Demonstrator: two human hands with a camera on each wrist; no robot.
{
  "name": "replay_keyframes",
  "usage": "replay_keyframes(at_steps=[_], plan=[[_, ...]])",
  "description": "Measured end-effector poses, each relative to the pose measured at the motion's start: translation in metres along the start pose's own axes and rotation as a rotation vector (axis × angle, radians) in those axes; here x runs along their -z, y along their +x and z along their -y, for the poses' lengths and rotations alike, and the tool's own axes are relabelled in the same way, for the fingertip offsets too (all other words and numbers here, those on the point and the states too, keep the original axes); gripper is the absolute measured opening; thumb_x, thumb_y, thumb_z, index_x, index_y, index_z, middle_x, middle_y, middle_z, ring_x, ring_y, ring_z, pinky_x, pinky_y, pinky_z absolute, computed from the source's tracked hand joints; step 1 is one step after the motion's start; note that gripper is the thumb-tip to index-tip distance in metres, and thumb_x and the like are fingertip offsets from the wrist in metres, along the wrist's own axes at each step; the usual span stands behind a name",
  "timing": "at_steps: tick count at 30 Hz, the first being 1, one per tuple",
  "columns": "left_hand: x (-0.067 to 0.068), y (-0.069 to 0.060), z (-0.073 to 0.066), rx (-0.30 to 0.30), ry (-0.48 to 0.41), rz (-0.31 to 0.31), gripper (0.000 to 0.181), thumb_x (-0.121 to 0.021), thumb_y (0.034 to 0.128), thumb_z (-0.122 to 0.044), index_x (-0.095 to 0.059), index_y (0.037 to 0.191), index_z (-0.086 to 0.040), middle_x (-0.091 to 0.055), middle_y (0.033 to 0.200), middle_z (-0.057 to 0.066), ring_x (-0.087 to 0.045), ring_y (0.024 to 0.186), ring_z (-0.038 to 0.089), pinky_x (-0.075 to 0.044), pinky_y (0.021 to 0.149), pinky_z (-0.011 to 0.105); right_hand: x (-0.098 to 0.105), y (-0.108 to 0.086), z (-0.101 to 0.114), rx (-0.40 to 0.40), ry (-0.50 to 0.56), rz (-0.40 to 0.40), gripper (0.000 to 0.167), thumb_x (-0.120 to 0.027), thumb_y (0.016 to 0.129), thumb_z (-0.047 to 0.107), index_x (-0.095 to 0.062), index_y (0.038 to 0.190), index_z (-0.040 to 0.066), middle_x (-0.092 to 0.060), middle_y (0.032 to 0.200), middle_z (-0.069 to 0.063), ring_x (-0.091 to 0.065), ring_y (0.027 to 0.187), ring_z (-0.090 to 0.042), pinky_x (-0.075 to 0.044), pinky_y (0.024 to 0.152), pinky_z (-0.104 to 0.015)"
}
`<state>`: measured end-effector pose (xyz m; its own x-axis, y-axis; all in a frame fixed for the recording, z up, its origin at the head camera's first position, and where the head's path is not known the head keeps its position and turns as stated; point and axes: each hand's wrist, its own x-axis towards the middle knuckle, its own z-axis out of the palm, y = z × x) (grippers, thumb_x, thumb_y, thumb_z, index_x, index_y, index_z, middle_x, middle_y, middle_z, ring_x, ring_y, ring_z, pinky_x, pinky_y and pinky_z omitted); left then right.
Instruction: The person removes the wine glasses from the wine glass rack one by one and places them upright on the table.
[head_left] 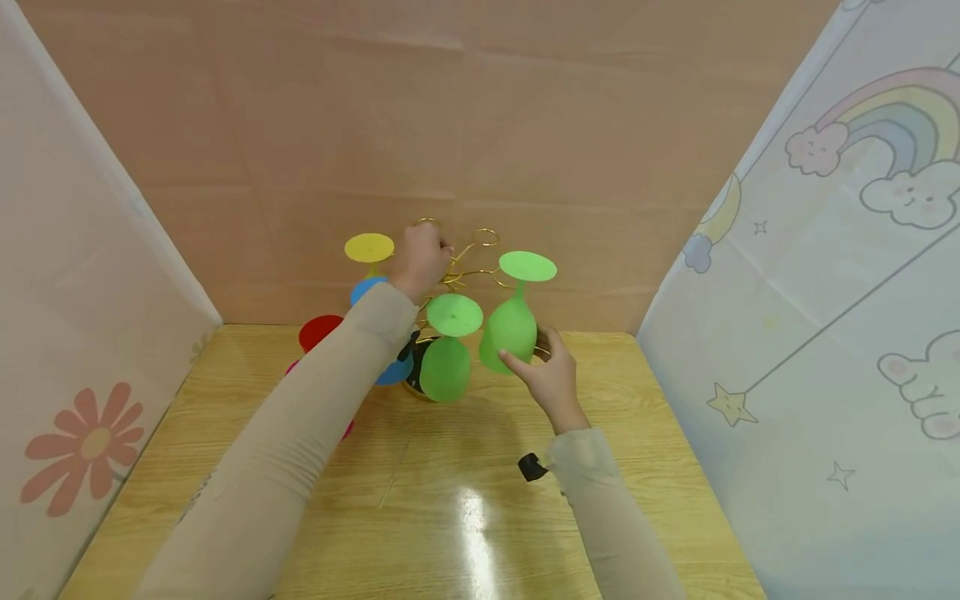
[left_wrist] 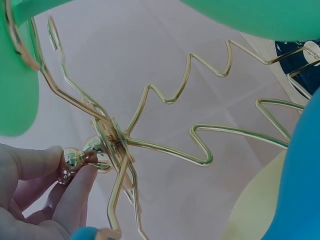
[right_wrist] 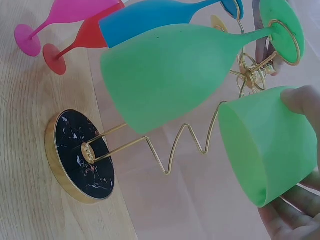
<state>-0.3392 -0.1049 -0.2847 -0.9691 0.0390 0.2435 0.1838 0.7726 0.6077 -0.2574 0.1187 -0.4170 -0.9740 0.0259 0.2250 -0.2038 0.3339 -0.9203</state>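
A gold wire glass rack [head_left: 486,237] with rings and a zigzag stem stands on a black marble-patterned base [right_wrist: 100,172]. My left hand [head_left: 422,260] pinches the gold knob [left_wrist: 74,157] at its top. My right hand [head_left: 553,379] grips a light green goblet [head_left: 510,333] around its bowl, upside down, with its foot upward near a ring; whether its stem sits inside the ring cannot be told. Beside it, another green goblet [right_wrist: 175,70] hangs upside down by its foot in a ring. A blue goblet [right_wrist: 150,22] hangs behind that one.
A yellow goblet [head_left: 369,247] hangs at the rack's far left. On the table [head_left: 600,500], a red goblet [right_wrist: 92,30] and a pink goblet [right_wrist: 60,11] stand to the left, partly hidden by my left arm. Printed cloth panels enclose the table's sides and back.
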Motion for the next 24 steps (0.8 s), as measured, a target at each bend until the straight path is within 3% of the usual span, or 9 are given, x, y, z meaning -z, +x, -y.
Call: replay_keyframes(at_steps=[2, 4, 9, 16, 24], plan=[[-0.001, 0.001, -0.001, -0.012, -0.004, 0.0, 0.043, -0.05, 0.0998, -0.004, -0.033, 0.061, -0.014, -0.022, 0.065, 0.0, -0.018, 0.06, 0.015, -0.019, 0.057, 0.034, 0.003, -0.001, -0.001, 0.0, 0.004, -0.006, 0.074, -0.086, 0.083, 0.027, -0.05, 0.143, 0.006, -0.055, 0.136, -0.015, -0.054, 0.123, -0.033, -0.047, 0.106, -0.047], [-0.003, 0.001, -0.002, -0.014, -0.006, 0.004, 0.048, -0.049, 0.0993, -0.005, -0.028, 0.058, -0.015, -0.016, 0.062, -0.001, -0.014, 0.056, 0.014, -0.017, 0.055, 0.032, 0.006, -0.003, -0.002, -0.003, 0.003, -0.009, 0.074, -0.086, 0.082, 0.028, -0.05, 0.143, 0.007, -0.055, 0.136, -0.014, -0.054, 0.123, -0.032, -0.047, 0.106, -0.047], [-0.004, 0.0, -0.006, -0.02, 0.019, -0.018, 0.048, -0.05, 0.0975, -0.004, -0.032, 0.055, -0.016, -0.019, 0.058, -0.003, -0.017, 0.052, 0.012, -0.018, 0.051, 0.027, 0.014, -0.008, -0.005, 0.023, -0.028, -0.01, 0.074, -0.086, 0.082, 0.029, -0.05, 0.144, 0.008, -0.056, 0.135, -0.012, -0.055, 0.122, -0.031, -0.046, 0.107, -0.049], [-0.007, -0.001, -0.007, -0.062, 0.055, -0.088, 0.045, -0.048, 0.0907, 0.004, -0.027, 0.056, -0.016, -0.014, 0.061, -0.003, -0.011, 0.058, 0.012, -0.014, 0.055, 0.028, 0.024, -0.017, -0.012, 0.071, -0.089, -0.001, 0.074, -0.087, 0.081, 0.023, -0.051, 0.143, 0.004, -0.057, 0.136, -0.016, -0.056, 0.121, -0.034, -0.046, 0.106, -0.051], [-0.006, -0.002, -0.007, -0.04, 0.015, -0.046, 0.044, -0.046, 0.0938, 0.002, -0.027, 0.059, -0.016, -0.014, 0.062, -0.002, -0.012, 0.058, 0.013, -0.016, 0.055, 0.029, 0.032, -0.031, -0.025, 0.054, -0.125, 0.024, 0.077, -0.088, 0.079, 0.025, -0.05, 0.143, 0.005, -0.057, 0.139, -0.014, -0.056, 0.123, -0.034, -0.045, 0.107, -0.053]])
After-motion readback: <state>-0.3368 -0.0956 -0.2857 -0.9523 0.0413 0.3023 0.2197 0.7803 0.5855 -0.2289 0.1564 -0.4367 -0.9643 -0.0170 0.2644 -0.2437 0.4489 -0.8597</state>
